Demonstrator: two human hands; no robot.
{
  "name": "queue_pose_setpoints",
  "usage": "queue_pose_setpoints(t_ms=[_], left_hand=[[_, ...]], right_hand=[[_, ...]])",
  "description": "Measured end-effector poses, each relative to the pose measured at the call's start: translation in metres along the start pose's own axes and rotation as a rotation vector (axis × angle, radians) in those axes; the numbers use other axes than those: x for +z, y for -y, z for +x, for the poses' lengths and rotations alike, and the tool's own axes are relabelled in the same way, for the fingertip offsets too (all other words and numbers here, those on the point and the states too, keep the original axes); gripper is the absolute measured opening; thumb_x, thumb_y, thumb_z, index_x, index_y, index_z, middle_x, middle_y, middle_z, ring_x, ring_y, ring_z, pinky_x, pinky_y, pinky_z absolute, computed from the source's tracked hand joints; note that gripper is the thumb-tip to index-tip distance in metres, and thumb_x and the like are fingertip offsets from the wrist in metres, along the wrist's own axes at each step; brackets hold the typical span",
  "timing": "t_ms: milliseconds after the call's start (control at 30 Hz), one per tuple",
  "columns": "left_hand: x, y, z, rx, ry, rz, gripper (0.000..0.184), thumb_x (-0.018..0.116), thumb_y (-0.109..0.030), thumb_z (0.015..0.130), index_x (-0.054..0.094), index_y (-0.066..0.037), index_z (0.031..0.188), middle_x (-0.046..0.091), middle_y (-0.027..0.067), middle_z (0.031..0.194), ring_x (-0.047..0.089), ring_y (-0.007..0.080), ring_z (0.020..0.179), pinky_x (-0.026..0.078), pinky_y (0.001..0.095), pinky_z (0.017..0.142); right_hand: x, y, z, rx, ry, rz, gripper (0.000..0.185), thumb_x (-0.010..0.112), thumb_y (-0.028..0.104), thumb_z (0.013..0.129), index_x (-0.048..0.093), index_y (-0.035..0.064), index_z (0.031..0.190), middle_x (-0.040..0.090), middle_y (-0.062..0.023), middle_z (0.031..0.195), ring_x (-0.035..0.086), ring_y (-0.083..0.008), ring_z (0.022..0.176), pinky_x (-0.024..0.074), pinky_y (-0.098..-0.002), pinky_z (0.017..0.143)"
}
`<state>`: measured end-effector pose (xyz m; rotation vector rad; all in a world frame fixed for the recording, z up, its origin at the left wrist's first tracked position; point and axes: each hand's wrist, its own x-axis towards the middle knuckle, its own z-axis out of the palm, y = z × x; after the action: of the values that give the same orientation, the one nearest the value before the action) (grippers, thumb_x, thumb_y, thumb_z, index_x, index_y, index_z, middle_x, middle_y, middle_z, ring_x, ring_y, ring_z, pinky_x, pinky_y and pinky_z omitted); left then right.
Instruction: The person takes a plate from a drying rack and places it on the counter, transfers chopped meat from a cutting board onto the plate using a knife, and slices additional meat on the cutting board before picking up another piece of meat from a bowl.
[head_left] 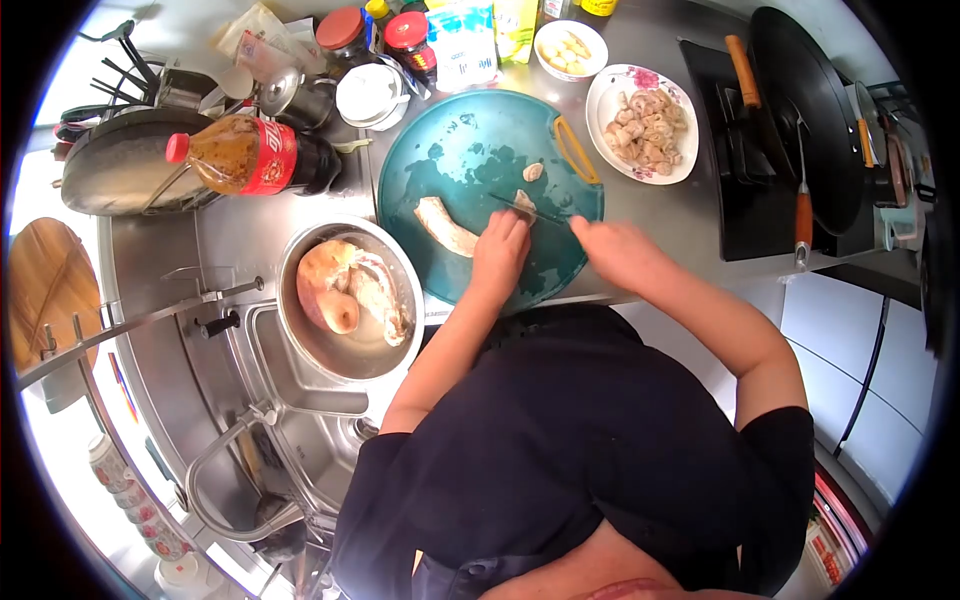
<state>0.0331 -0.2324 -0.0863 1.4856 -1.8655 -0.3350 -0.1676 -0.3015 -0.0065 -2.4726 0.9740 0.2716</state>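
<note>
A round green cutting board [440, 150] lies on the counter in front of me. My right hand [615, 250] is closed around a knife, whose thin blade [545, 214] reaches left across the board. Under the fingertips of my left hand [502, 248], a pale piece of meat [524, 203] is pressed against the board beside the blade. Left of that hand rests a longer strip of meat [446, 228]. A small cut piece [533, 172] sits above the blade. My left fingers are bent and held together.
A flowered plate [602, 95] of cut meat and a white bowl [568, 78] stand behind the board. At left are a metal basin [290, 340] with more meat, a sink [320, 400] and a cola bottle [265, 157]. A wok [815, 120] is at right.
</note>
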Motion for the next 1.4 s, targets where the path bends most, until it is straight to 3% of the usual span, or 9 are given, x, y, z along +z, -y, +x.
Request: queue_pose_setpoints(t_ms=[200, 367, 467, 667, 833, 933, 1033, 1200, 1400], left_hand=[[0.003, 0.005, -0.004, -0.033, -0.004, 0.038, 0.034, 0.064, 0.004, 0.072, 0.062, -0.002, 0.105, 0.059, 0.0131, 0.105, 0.057, 0.0341, 0.095, 0.052, 0.0414, 0.079], [-0.011, -0.004, 0.002, -0.047, -0.014, -0.012, 0.035, 0.065, 0.006, 0.075, 0.061, -0.002, 0.109, 0.058, 0.0155, 0.114, 0.057, 0.0358, 0.098, 0.051, 0.0417, 0.083], [-0.008, -0.001, 0.001, -0.006, -0.021, 0.039, 0.039, 0.063, 0.005, 0.072, 0.06, -0.001, 0.11, 0.057, 0.0138, 0.114, 0.056, 0.0337, 0.097, 0.052, 0.0415, 0.079], [-0.004, 0.007, 0.001, 0.05, 0.01, 0.063, 0.028, 0.063, 0.004, 0.07, 0.059, -0.001, 0.098, 0.058, 0.0133, 0.11, 0.057, 0.0333, 0.097, 0.053, 0.0407, 0.078], [-0.005, 0.008, -0.001, 0.019, 0.076, 0.018, 0.024, 0.063, 0.003, 0.071, 0.058, -0.002, 0.094, 0.059, 0.0131, 0.108, 0.057, 0.0334, 0.099, 0.053, 0.0411, 0.079], [-0.004, 0.008, -0.002, 0.025, 0.057, 0.003, 0.027, 0.065, 0.004, 0.072, 0.061, -0.002, 0.098, 0.059, 0.0128, 0.111, 0.057, 0.0337, 0.1, 0.052, 0.041, 0.082], [-0.011, 0.006, -0.005, 0.073, -0.001, 0.057, 0.03, 0.064, 0.003, 0.072, 0.061, -0.002, 0.102, 0.059, 0.0141, 0.113, 0.058, 0.0335, 0.101, 0.052, 0.0409, 0.083], [-0.015, 0.005, -0.014, 0.029, -0.032, 0.05, 0.032, 0.062, 0.004, 0.072, 0.061, -0.001, 0.103, 0.058, 0.0147, 0.11, 0.058, 0.0332, 0.101, 0.051, 0.0399, 0.083], [-0.014, 0.01, -0.017, 0.026, 0.015, 0.026, 0.032, 0.062, 0.004, 0.072, 0.061, -0.001, 0.104, 0.058, 0.0125, 0.105, 0.058, 0.0322, 0.096, 0.051, 0.0407, 0.081]], right_hand=[[0.027, 0.011, 0.069, -0.076, -0.099, 0.015, 0.019, 0.055, 0.002, 0.082, 0.048, 0.0021, 0.099, 0.066, -0.0196, 0.073, 0.068, -0.0381, 0.074, 0.0538, -0.0472, 0.063], [0.03, -0.004, 0.029, 0.1, -0.125, 0.086, 0.017, 0.053, 0.005, 0.084, 0.048, 0.0017, 0.1, 0.066, -0.0185, 0.069, 0.067, -0.0378, 0.067, 0.0526, -0.0478, 0.059], [0.021, 0.012, -0.013, 0.158, -0.08, 0.087, 0.017, 0.053, 0.005, 0.083, 0.048, 0.001, 0.099, 0.065, -0.019, 0.066, 0.067, -0.0377, 0.065, 0.0526, -0.0473, 0.059], [0.028, 0.029, -0.042, 0.228, 0.024, 0.11, 0.019, 0.053, 0.004, 0.082, 0.047, -0.0018, 0.099, 0.066, -0.0219, 0.068, 0.068, -0.0384, 0.068, 0.0533, -0.0473, 0.063], [0.034, 0.036, 0.021, 0.25, -0.048, 0.21, 0.018, 0.053, 0.005, 0.083, 0.049, -0.002, 0.099, 0.068, -0.0224, 0.076, 0.068, -0.0395, 0.075, 0.0538, -0.0486, 0.067], [0.039, 0.039, 0.071, 0.139, -0.2, 0.183, 0.017, 0.053, 0.005, 0.084, 0.049, -0.0006, 0.099, 0.068, -0.0218, 0.077, 0.068, -0.0398, 0.076, 0.0537, -0.0489, 0.067], [0.038, 0.032, 0.056, 0.205, -0.142, 0.203, 0.016, 0.053, 0.006, 0.084, 0.049, 0.0004, 0.098, 0.068, -0.0204, 0.076, 0.068, -0.0384, 0.076, 0.0533, -0.0486, 0.065], [0.022, 0.015, -0.003, 0.104, -0.051, 0.059, 0.018, 0.056, 0.003, 0.081, 0.048, 0.0016, 0.098, 0.066, -0.0188, 0.072, 0.068, -0.0372, 0.073, 0.0522, -0.0475, 0.062], [0.0, 0.012, -0.01, 0.039, 0.104, -0.029, 0.021, 0.056, 0.0, 0.079, 0.048, 0.0017, 0.098, 0.065, -0.0177, 0.07, 0.068, -0.0364, 0.072, 0.0524, -0.0458, 0.063]])
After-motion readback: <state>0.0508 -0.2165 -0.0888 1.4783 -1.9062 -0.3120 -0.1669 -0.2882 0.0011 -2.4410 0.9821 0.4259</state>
